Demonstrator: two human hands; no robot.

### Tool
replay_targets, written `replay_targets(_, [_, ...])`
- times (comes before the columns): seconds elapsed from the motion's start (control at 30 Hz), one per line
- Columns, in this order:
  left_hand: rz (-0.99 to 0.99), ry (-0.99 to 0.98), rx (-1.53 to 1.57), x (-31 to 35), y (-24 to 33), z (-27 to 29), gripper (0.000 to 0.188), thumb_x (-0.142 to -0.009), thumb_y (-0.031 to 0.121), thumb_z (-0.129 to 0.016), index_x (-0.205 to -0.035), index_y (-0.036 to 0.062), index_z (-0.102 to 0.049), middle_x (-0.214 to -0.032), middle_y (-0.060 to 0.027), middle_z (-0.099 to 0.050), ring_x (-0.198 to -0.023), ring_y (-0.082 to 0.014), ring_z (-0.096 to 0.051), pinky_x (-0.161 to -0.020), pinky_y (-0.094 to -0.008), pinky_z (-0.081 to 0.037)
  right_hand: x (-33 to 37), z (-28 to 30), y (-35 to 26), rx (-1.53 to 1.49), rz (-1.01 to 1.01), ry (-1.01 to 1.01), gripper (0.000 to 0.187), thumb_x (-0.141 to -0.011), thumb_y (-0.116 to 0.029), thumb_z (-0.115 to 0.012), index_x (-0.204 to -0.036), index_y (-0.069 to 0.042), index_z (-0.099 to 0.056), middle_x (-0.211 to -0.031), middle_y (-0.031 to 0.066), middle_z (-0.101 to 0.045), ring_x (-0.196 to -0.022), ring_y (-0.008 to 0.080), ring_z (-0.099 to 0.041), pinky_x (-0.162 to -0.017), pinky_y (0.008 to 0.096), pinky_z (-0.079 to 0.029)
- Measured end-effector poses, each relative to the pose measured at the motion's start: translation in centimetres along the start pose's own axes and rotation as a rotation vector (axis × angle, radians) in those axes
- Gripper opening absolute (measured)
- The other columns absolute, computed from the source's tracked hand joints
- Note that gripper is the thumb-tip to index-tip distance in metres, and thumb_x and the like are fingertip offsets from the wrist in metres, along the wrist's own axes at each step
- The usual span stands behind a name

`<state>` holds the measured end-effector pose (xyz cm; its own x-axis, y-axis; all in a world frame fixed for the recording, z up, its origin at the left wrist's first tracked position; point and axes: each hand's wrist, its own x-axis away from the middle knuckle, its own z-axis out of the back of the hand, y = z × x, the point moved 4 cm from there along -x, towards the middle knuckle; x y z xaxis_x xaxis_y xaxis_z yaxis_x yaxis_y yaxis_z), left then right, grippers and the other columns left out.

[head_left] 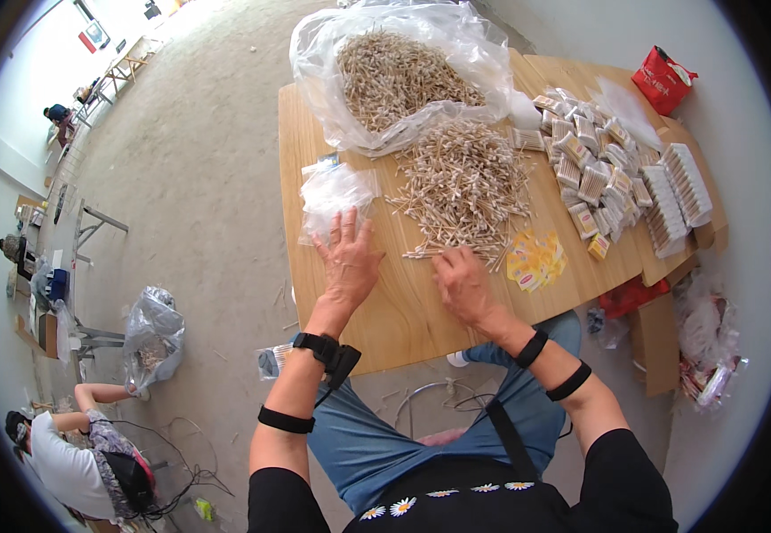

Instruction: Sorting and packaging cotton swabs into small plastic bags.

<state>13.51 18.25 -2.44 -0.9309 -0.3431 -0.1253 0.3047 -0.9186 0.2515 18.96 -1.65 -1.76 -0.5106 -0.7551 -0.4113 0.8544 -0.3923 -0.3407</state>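
Note:
My left hand [350, 266] lies open, fingers spread, its fingertips on a stack of clear plastic bags [336, 194] at the table's left side. At the near edge of a loose pile of cotton swabs [465, 182], my right hand [465, 286] is closed, with its fingers bent down onto the swabs. Those fingertips are partly hidden, so how many swabs they hold does not show. Just right of that hand, yellow printed cards [536, 259] lie spread on the wooden table [394, 329].
Behind the pile, a large clear bag [314, 80] holds more swabs. Many filled swab packets [590, 160] are heaped at the right, beside white packed rows [679, 195]. A red bag [663, 80] stands at the far right corner. Another person [83, 462] bends at the lower left.

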Motion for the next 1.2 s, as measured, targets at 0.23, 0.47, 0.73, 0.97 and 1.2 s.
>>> replay_targets(0.23, [0.124, 0.124, 0.083, -1.7, -6.9, -2.2, 0.069, -0.09, 0.027, -0.071, -0.152, 0.0148, -0.043, -0.163, -0.016, -0.029, -0.151, -0.0393, -0.023, -0.115, -0.065, -0.024, -8.3, -3.6, -0.1, -0.103, 0.008, -0.035, 0.009, -0.077, -0.001, -0.062, -0.085, -0.004, -0.065, -0.092, 0.0165, -0.061, -0.094, 0.0342, -0.061, -0.081, 0.045, -0.052])
replay_targets(0.47, [0.09, 0.05, 0.105, -2.3, -7.0, -2.8, 0.063, -0.093, 0.021, -0.067, -0.151, 0.0098, -0.044, -0.159, -0.0178, -0.034, -0.148, -0.0395, -0.029, -0.119, -0.0467, -0.029, -13.8, -9.6, 2.2, -0.074, -0.035, -0.011, 0.013, -0.081, -0.007, -0.063, -0.091, -0.009, -0.07, -0.095, 0.0203, -0.062, -0.094, 0.0389, -0.064, -0.08, 0.0478, -0.054])
replay_targets(0.73, [0.139, 0.013, 0.043, -2.4, -6.8, -1.2, 0.063, -0.091, 0.027, -0.069, -0.148, 0.0128, -0.048, -0.156, -0.0121, -0.04, -0.142, -0.0372, -0.038, -0.115, -0.0506, -0.032, -15.0, -8.7, 2.3, -0.033, -0.063, -0.177, 0.016, -0.077, -0.004, -0.065, -0.092, -0.007, -0.068, -0.099, 0.0208, -0.061, -0.095, 0.0399, -0.064, -0.081, 0.0485, -0.054])
replay_targets(0.97, [0.148, -0.013, 0.05, -2.4, -6.8, -0.9, 0.064, -0.089, 0.026, -0.071, -0.148, 0.0139, -0.048, -0.157, -0.0131, -0.038, -0.144, -0.0361, -0.035, -0.115, -0.0523, -0.031, -13.8, -8.1, 2.7, -0.006, 0.065, -0.191, 0.015, -0.075, 0.001, -0.061, -0.089, -0.002, -0.065, -0.095, 0.0194, -0.064, -0.088, 0.0404, -0.067, -0.077, 0.0496, -0.055])
replay_targets(1.2, [0.151, -0.029, 0.041, -2.4, -6.7, -1.1, 0.064, -0.089, 0.026, -0.071, -0.148, 0.015, -0.048, -0.158, -0.0122, -0.037, -0.144, -0.0357, -0.034, -0.115, -0.0524, -0.03, -13.3, -5.5, 3.5, 0.127, -0.019, -0.166, 0.012, -0.072, 0.0, -0.063, -0.084, -0.003, -0.066, -0.089, 0.0164, -0.066, -0.083, 0.0385, -0.068, -0.072, 0.0474, -0.055])
